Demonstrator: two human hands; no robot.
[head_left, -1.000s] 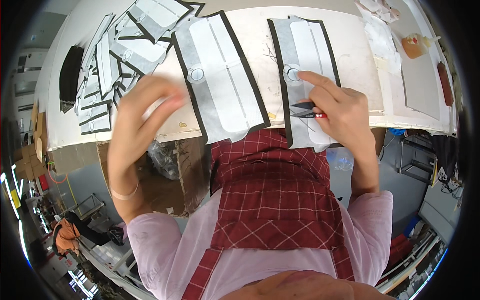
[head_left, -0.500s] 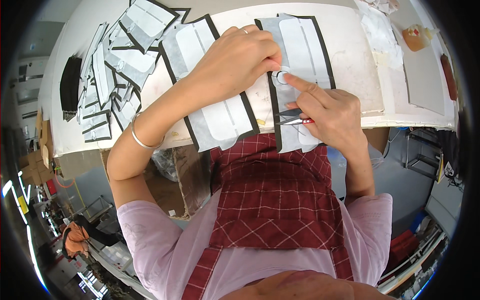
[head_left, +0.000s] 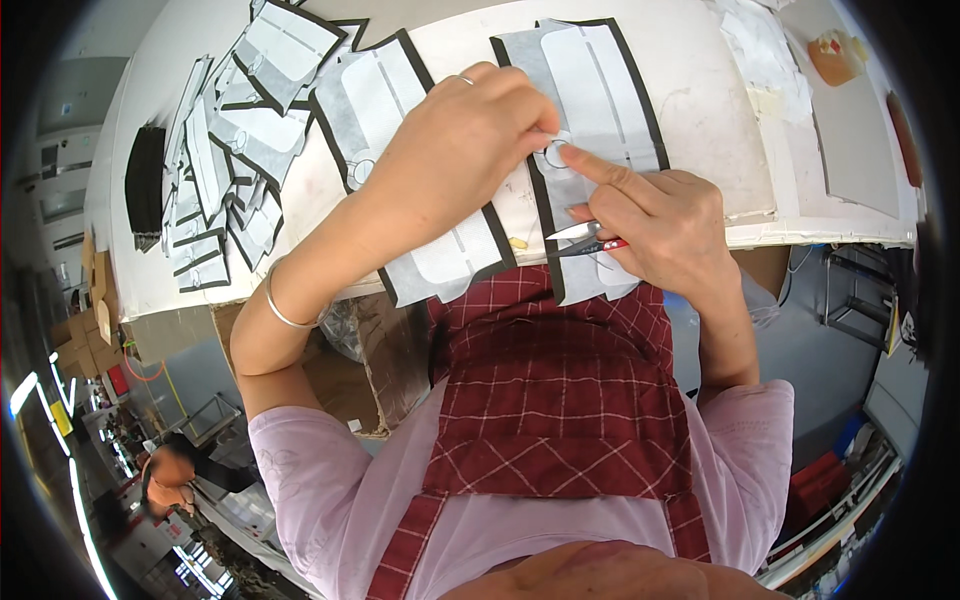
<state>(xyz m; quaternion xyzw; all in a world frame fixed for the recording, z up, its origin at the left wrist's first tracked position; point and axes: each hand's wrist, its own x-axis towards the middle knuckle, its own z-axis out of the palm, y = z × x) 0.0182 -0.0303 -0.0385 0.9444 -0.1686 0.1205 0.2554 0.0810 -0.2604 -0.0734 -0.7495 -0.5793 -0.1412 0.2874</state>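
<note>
A grey-white fabric panel (head_left: 600, 90) with black edges lies under both hands, its near end hanging past the table edge against my apron. My left hand (head_left: 485, 135) is closed in a pinch beside a small round white patch (head_left: 557, 153) near the panel's left edge. What the fingertips hold there is too small to make out. The index finger of my right hand (head_left: 660, 225) presses on that patch. Its other fingers curl around small scissors (head_left: 585, 242) with a red handle, blades pointing left. A second similar panel (head_left: 385, 85) lies partly beneath my left forearm.
Several more black-edged panels (head_left: 265, 130) lie in a loose pile at the left, beside a black bundle (head_left: 147, 190). At the far right are white scraps (head_left: 765, 65) and a bottle of amber liquid (head_left: 838, 58). An open cardboard box (head_left: 385, 350) stands below the table edge.
Both hands keep nearly the same place at the round patch. The scissors have tilted slightly, so the upper blade now looks bright. The whole view has shifted a little.
</note>
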